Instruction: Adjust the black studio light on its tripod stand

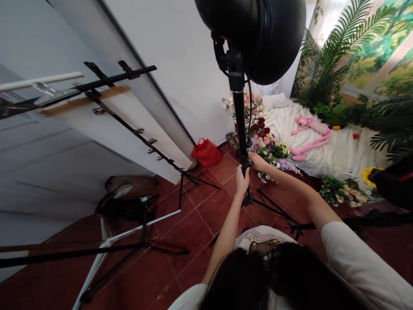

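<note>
A black light stand rises upright in front of me, with a large black studio light on top, its upper part cut off by the frame edge. My left hand is wrapped round the pole just below a black clamp collar. On the right side of that collar, my right hand is closed with its fingers at the collar; the pole partly hides its fingertips. A thin black cable hangs down beside the pole. The stand's legs spread on the floor below my hands.
A white panel clipped to a black stand leans at left, near a red bag. Artificial flowers, a white fur blanket and a pink plush toy lie right. Several stand legs cross the red tile floor.
</note>
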### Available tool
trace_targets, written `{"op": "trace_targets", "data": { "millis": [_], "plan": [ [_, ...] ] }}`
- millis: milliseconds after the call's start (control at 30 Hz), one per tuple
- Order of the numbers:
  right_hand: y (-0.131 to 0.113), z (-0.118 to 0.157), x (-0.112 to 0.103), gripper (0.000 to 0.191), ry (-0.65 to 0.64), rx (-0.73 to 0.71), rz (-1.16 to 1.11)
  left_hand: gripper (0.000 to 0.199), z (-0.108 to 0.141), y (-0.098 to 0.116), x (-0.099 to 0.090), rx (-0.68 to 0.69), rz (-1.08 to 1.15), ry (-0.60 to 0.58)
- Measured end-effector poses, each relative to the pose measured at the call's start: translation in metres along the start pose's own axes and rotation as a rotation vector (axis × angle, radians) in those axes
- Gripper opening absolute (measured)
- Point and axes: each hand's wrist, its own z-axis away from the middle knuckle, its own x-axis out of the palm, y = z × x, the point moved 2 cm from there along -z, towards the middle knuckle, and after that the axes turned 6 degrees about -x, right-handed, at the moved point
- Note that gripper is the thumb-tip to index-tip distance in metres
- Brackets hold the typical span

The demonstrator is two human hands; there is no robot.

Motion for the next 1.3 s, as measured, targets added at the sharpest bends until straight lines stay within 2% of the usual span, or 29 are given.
{"op": "trace_targets", "data": {
  "millis": [100,233,500,567,700,767,867,1000,1133,1300],
  "plan": [
    [-0.002,0.0,0.009,0.024,-0.004,0.002,-0.006,0.043,0.0,0.002,0.0,0.007,0.002,-0.012],
    [-0.003,0.002,0.015,0.025,0.043,0.08,-0.021,0.043,0.0,0.003,-0.001,0.01,-0.001,-0.01],
    [0.001,0.001,-0.005,0.025,-0.097,0.027,-0.053,0.044,0.0,0.0,0.0,0.004,-0.003,-0.007],
    [-0.003,0.003,-0.003,0.028,-0.073,0.05,-0.042,0.045,0.0,-0.001,0.0,0.003,0.001,-0.006],
    [-0.013,0.008,0.009,0.037,0.068,0.246,-0.053,0.045,-0.001,-0.003,0.001,-0.005,-0.003,-0.001],
    [-0.016,0.011,0.012,0.039,0.088,0.294,-0.071,0.046,-0.001,-0.004,0.001,-0.009,-0.003,-0.006],
    [-0.013,0.015,0.008,0.039,0.028,0.185,-0.094,0.048,-0.002,-0.006,0.002,-0.003,0.001,-0.004],
    [0.0,0.018,-0.016,0.037,-0.065,0.038,-0.094,0.05,-0.002,-0.005,0.001,0.007,0.001,-0.002],
    [0.009,0.011,-0.037,0.042,-0.161,-0.048,-0.058,0.048,-0.002,-0.001,-0.002,0.024,-0.013,-0.027],
    [0.013,0.002,-0.042,0.038,-0.223,-0.068,-0.049,0.046,-0.002,0.001,-0.004,0.038,-0.035,-0.037]
  ]
}}
